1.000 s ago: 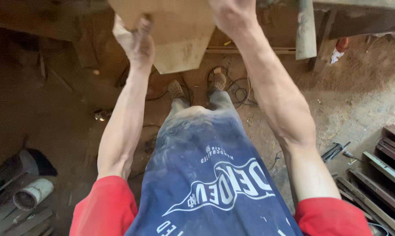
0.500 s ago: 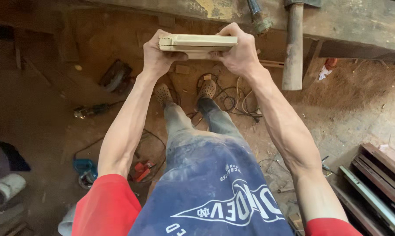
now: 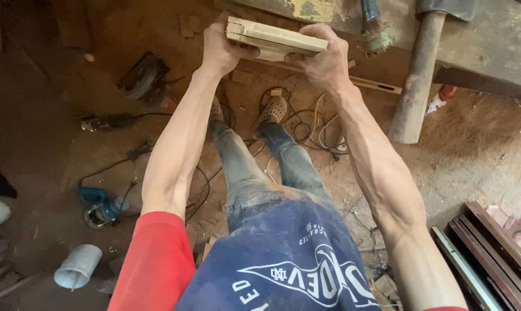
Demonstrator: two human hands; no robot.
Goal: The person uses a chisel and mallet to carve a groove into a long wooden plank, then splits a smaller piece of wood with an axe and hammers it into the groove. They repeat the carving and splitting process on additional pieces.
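I hold a flat, pale wooden block [image 3: 275, 39] out in front of me at arm's length, seen edge-on, with a groove along its near edge. My left hand [image 3: 220, 49] grips its left end and my right hand [image 3: 325, 60] grips its right end. Both arms are stretched forward over my legs. Just beyond the block lies the edge of a worn wooden workbench [image 3: 491, 46].
A wooden mallet [image 3: 419, 75] hangs over the bench edge at the right. On the dirt floor lie tangled cables [image 3: 312, 129], a blue power tool [image 3: 102, 207], another dark tool [image 3: 142, 72], a white cup [image 3: 77, 266] and stacked dark slats [image 3: 491, 253] at the lower right.
The block has been brought down from a raised, face-on tilt to a level, edge-on hold. My view has tipped down toward the floor.
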